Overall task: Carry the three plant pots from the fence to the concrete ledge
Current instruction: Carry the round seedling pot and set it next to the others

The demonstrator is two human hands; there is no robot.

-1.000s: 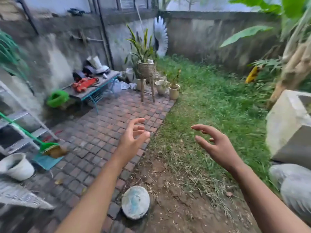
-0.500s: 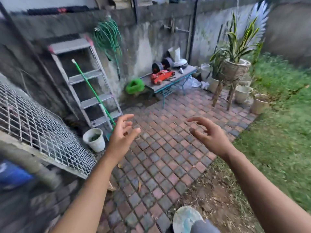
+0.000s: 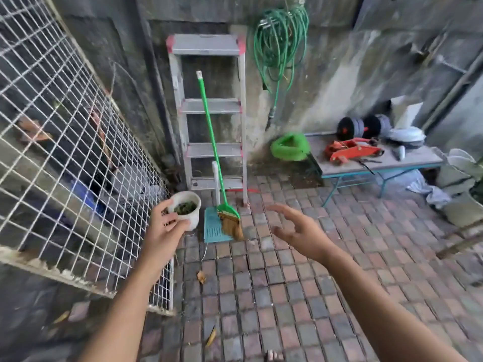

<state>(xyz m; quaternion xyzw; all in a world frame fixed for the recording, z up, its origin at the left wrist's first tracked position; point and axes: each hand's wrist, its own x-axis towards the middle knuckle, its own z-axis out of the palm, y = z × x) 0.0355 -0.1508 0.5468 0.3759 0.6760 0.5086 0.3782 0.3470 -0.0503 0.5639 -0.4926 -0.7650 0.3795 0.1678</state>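
Observation:
A small white plant pot with green sprouts stands on the brick paving, beside the white wire-mesh fence and in front of a stepladder. My left hand is stretched out with its fingers apart and curled; it overlaps the pot's near left side in view, and contact cannot be told. My right hand hovers to the right of the pot, open and holding nothing. No other pot shows clearly, and the concrete ledge is out of sight.
An aluminium stepladder leans on the wall with a green broom and a teal dustpan at its foot. A green hose hangs above. A low table with tools stands at right.
The view has swung left from the lawn to the fence corner. Both hands stayed raised, and my left hand now lines up with the white pot.

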